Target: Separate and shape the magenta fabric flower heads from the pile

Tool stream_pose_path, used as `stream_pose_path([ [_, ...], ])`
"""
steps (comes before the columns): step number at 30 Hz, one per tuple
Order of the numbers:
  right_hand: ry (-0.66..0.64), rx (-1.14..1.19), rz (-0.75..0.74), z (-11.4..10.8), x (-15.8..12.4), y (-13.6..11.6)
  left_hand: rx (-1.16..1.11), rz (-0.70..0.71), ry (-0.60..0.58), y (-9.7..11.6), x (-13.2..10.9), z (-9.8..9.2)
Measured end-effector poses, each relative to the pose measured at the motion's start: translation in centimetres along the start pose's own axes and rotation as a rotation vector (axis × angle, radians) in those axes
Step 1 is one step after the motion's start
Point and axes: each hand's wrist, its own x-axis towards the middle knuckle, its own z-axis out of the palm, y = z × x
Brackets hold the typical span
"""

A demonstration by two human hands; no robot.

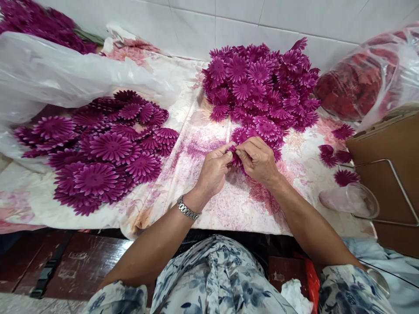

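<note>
Both hands meet over the cloth in front of me, fingertips pinching one small purple artificial flower (234,158). My left hand (214,168) wears a metal watch at the wrist and grips the flower's left side between thumb and fingers. My right hand (258,160) pinches it from the right. Much of that flower is hidden by the fingers. Just beyond my hands rises a tall heap of purple artificial flowers (258,83). To the left lies a spread of larger flat purple petal layers (111,146), some stacked together.
A floral tablecloth (183,196) covers the table, dusted with purple specks. Clear plastic (65,74) lies at left; a bag of red flowers (353,83) stands at back right. A cardboard box (386,152), a plastic cup (350,200) and several loose flowers (346,177) are on the right.
</note>
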Motion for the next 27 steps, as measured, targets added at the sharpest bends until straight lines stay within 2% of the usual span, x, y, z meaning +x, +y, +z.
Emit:
stream_pose_path([
  [6, -0.046, -0.076, 0.013, 0.1, -0.2, -0.3, 0.145, 0.126, 0.097, -0.5, 0.4, -0.4],
  [10, -0.073, -0.125, -0.03, 0.0, -0.2, -0.4, 0.268, 0.182, 0.083, -1.1, 0.7, -1.1],
  [14, -0.042, -0.09, -0.035, 0.1, -0.2, -0.7, 0.295, 0.204, 0.103, -1.1, 0.7, -1.0],
  [17, -0.01, -0.107, -0.021, 0.2, -0.3, -0.7, 0.231, 0.171, 0.113, -0.6, 0.6, -0.6],
  [22, 0.048, -0.158, 0.031, 0.0, -0.3, -0.8, 0.062, 0.065, -0.008, -0.2, 0.2, 0.1],
  [27, 0.104, -0.136, 0.064, -0.1, -0.1, -0.5, 0.058, 0.028, -0.065, -0.2, 0.0, 0.0],
])
